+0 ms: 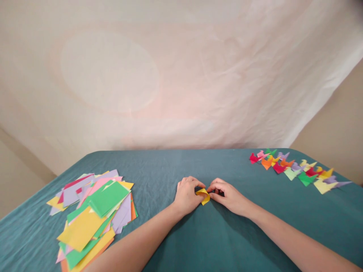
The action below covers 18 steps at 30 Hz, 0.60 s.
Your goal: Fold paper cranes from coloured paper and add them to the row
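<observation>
A small folded yellow paper [203,195] rests on the teal tablecloth [198,234] in the middle of the table. My left hand [187,194] pinches its left side with curled fingers. My right hand [227,194] pinches its right side, fingers closed. Both hands sit low on the cloth, meeting at the paper.
A loose pile of coloured paper sheets [93,213] lies at the left front. A row of several folded paper figures [297,170] in mixed colours runs along the right rear edge. A pale draped sheet [181,75] hangs behind the table.
</observation>
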Tool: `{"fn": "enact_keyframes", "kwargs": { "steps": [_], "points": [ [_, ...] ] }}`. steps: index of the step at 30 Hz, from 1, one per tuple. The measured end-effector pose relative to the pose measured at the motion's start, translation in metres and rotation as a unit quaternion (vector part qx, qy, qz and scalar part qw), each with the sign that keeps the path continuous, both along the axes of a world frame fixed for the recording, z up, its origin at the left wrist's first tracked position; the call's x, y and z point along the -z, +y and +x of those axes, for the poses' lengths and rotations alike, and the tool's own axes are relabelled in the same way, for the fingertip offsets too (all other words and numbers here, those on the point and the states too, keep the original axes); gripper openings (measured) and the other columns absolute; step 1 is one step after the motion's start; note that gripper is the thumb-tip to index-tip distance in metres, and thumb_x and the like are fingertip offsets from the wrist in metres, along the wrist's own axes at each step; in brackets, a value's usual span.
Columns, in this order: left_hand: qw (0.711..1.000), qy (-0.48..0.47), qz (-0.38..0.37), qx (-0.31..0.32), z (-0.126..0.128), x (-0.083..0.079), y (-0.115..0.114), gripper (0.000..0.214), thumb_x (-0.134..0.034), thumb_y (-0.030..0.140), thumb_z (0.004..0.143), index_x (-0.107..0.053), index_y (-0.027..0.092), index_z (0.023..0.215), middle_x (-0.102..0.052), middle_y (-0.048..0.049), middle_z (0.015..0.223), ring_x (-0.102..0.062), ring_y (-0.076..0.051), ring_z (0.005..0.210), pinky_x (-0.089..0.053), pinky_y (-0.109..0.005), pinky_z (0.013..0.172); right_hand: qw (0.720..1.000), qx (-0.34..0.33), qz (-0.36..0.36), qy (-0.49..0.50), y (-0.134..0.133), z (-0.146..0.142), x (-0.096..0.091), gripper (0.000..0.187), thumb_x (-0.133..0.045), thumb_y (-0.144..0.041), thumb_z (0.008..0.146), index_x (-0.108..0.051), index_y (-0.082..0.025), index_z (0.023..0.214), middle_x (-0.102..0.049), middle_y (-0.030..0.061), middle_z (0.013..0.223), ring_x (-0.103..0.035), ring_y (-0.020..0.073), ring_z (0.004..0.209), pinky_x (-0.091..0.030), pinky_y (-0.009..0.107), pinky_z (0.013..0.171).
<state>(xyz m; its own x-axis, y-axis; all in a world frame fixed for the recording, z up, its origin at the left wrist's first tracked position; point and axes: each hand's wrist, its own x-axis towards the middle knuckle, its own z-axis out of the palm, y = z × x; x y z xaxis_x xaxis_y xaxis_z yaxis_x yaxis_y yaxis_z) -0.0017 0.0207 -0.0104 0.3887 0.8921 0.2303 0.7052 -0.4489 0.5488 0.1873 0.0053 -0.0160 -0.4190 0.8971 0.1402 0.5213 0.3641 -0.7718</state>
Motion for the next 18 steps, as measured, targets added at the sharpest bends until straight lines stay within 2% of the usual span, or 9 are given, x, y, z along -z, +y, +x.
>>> {"fn": "enact_keyframes", "kwargs": {
  "steps": [6, 18],
  "points": [
    [1.000, -0.001, 0.016, 0.001, -0.0009, 0.0018, -0.0014, 0.019, -0.066, 0.023, 0.067, -0.068, 0.027, 0.085, -0.063, 0.0004, 0.091, -0.054, -0.020, 0.093, -0.039, -0.031, 0.082, 1.000, 0.006, 0.005, -0.003, 0.0018, -0.0005, 0.0003, 0.013, -0.054, -0.023, 0.082, -0.065, -0.019, 0.087, -0.054, 0.0023, 0.087, -0.053, 0.0113, 0.069, -0.043, 0.024, 0.063],
    [1.000, -0.011, 0.020, -0.003, -0.0015, 0.0013, -0.0018, 0.017, -0.065, 0.024, 0.068, -0.067, 0.025, 0.085, -0.063, -0.0007, 0.091, -0.054, -0.020, 0.092, -0.040, -0.032, 0.082, 1.000, 0.009, -0.006, -0.001, 0.0014, -0.0012, -0.0025, 0.016, -0.055, -0.025, 0.081, -0.068, -0.021, 0.089, -0.055, 0.0027, 0.087, -0.053, 0.0118, 0.070, -0.043, 0.024, 0.063]
  ]
}}
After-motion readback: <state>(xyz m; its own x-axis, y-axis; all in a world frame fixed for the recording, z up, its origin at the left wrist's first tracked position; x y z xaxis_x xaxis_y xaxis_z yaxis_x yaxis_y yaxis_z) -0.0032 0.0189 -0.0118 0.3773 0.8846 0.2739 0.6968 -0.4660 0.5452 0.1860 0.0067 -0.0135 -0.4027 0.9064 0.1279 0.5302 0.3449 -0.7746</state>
